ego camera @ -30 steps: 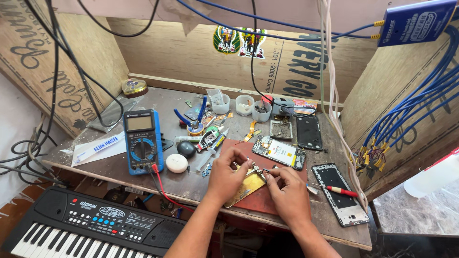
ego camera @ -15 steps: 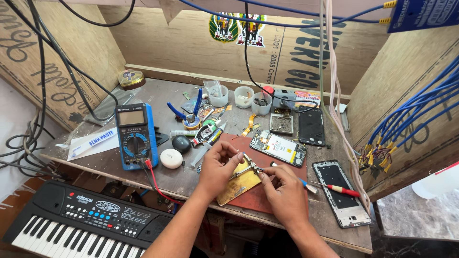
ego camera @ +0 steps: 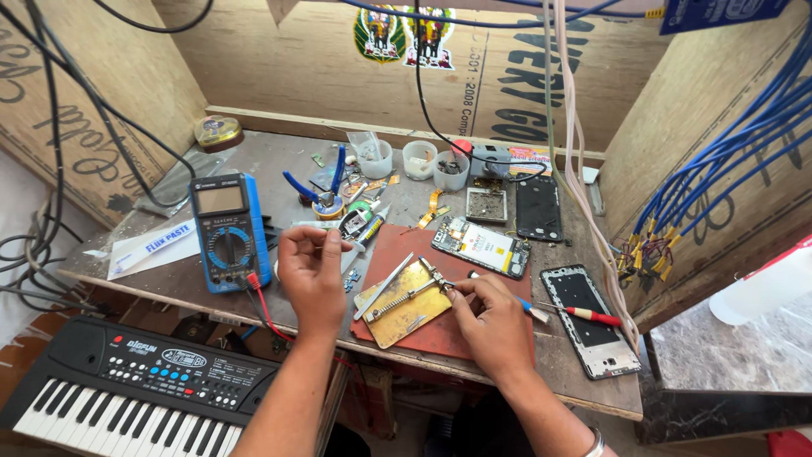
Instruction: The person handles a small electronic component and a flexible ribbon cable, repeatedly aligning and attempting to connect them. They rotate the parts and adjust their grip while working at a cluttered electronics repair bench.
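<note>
The left hand (ego camera: 311,269) pinches a thin strip (ego camera: 321,226) between closed fingers – light, probably bendy, best held by its edges. The right hand (ego camera: 491,315) grips the brass holder's clamp (ego camera: 433,279) on the bench (ego camera: 279,165), at 3 o'clock from the left.

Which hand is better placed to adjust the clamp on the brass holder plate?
Right, probably. The right hand rests at the brass holder plate, fingertips beside its clamp. The left hand is raised away from the plate, pinching something thin near the multimeter.
</note>
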